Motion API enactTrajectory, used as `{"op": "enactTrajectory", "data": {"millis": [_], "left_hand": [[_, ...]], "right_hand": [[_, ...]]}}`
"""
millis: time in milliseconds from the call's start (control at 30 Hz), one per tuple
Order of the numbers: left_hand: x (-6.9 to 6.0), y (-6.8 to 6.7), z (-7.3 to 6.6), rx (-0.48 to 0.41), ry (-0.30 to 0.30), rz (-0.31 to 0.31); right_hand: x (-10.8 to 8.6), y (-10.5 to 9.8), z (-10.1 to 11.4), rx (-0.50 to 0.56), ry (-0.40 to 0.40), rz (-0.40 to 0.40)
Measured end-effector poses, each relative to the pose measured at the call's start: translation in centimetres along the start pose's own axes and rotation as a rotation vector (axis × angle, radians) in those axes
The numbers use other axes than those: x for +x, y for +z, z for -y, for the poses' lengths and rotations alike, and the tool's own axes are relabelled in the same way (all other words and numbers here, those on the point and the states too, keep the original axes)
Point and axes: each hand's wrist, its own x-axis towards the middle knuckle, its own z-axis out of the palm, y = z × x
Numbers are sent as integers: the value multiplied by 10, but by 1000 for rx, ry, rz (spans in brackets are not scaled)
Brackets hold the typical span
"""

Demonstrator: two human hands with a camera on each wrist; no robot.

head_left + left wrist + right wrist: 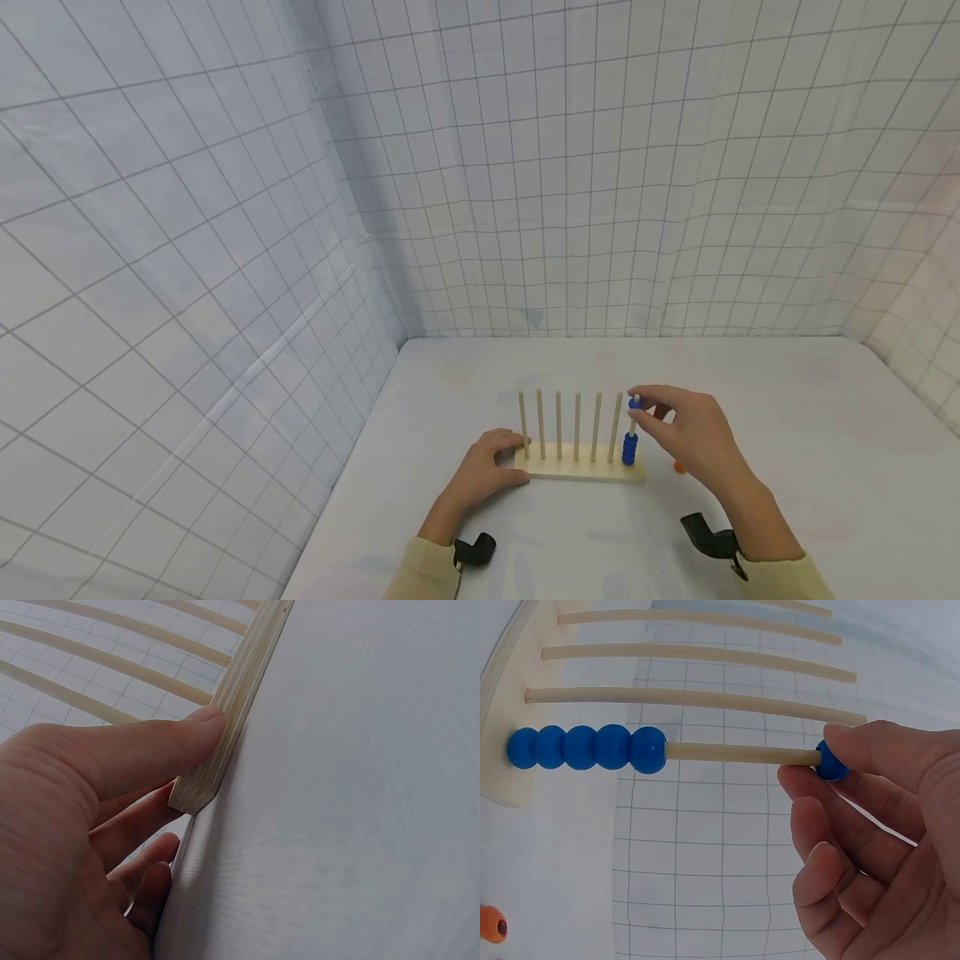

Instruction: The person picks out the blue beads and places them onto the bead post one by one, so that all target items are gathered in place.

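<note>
A pale wooden base (577, 477) with a row of upright pegs stands on the table. Several blue beads (581, 748) are stacked at the bottom of its rightmost peg (742, 753). At that peg's tip, my right hand (696, 433) pinches one more blue bead (831, 761) between thumb and fingers, with the peg's end at the bead. The left hand (480, 477) grips the base's left end, its thumb on the front edge and fingers behind. In the left wrist view the base's edge (225, 735) shows under that thumb; the fingertips behind are partly hidden.
An orange bead (679, 467) lies on the white table (600, 533), right of the base and close to my right forearm. The other pegs (558, 425) carry no beads. White grid-patterned cloth (570, 208) hangs behind and at the sides.
</note>
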Motion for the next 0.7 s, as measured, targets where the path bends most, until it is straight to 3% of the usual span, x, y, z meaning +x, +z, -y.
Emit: {"op": "enactTrajectory", "data": {"millis": [700], "left_hand": [[-1,1,-1,-13,-25,-3]], "right_hand": [[-2,7,-6,-7,31,22]]}}
